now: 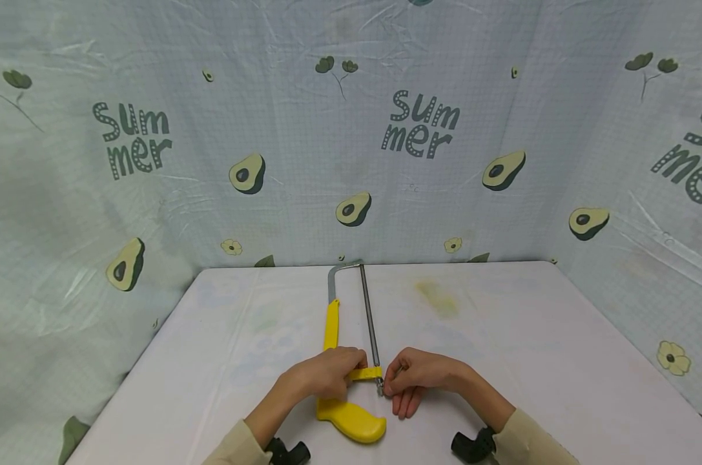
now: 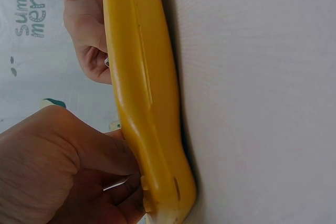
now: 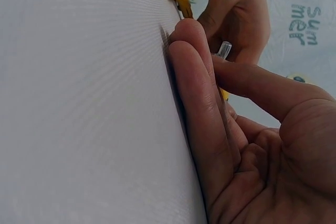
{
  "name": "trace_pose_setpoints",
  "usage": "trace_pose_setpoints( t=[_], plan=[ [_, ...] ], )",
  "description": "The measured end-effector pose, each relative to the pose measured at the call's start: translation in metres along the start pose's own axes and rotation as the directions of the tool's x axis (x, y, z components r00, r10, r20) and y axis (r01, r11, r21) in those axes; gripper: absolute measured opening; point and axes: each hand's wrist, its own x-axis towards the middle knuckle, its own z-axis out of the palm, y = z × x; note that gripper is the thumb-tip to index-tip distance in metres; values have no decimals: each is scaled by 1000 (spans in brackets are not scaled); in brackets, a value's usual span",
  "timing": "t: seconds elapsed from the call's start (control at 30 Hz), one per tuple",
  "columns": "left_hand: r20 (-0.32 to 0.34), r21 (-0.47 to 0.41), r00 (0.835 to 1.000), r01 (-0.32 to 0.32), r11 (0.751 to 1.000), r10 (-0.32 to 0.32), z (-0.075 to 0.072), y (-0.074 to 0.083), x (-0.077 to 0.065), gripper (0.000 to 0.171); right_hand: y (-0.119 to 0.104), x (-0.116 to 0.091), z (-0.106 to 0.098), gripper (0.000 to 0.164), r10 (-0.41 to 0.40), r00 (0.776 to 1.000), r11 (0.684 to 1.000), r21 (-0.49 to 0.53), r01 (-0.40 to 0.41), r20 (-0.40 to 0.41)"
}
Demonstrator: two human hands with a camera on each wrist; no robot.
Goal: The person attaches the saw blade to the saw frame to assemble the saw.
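A hacksaw with a yellow handle [image 1: 353, 421] lies on the table, its grey metal frame [image 1: 331, 284] pointing away from me. Its blade [image 1: 369, 310] runs along the right side. My left hand [image 1: 327, 373] grips the yellow part of the frame just above the handle, fingers reaching toward the yellow crosspiece [image 1: 366, 373]. At the blade's near end is a small metal wing nut [image 3: 224, 50], which the thumb and forefinger of my right hand [image 1: 417, 378] pinch. The other right fingers [image 3: 197, 93] lie low, along the tabletop. From the left wrist, the handle [image 2: 144, 77] hides much of the saw.
A white cloth covers the table [image 1: 490, 336], with a faint yellowish stain on it beyond my right hand. Behind and at both sides hangs a pale curtain [image 1: 292, 129] printed with avocados and lettering. Black wrist devices [image 1: 473, 445] sit at both beige sleeves.
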Motion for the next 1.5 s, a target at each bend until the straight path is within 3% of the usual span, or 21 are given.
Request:
trace_pose_setpoints(
  t=[0.6, 1.0, 1.5],
  plan=[
    [-3, -5, 1000, -8, 1000, 8, -1, -1, 0, 33, -3, -2, 1, 19, -1, 1000, 1000, 3, 1, 4],
    [-2, -15, 1000, -15, 1000, 15, -2, 0, -1, 31, -3, -1, 2, 32, 6, 1000, 1000, -26, -6, -20],
    [0, -20, 1000, -22, 1000, 22, -2, -1, 0, 33, -3, -1, 2, 34, 8, 999, 1000, -28, -9, -32]
  ],
)
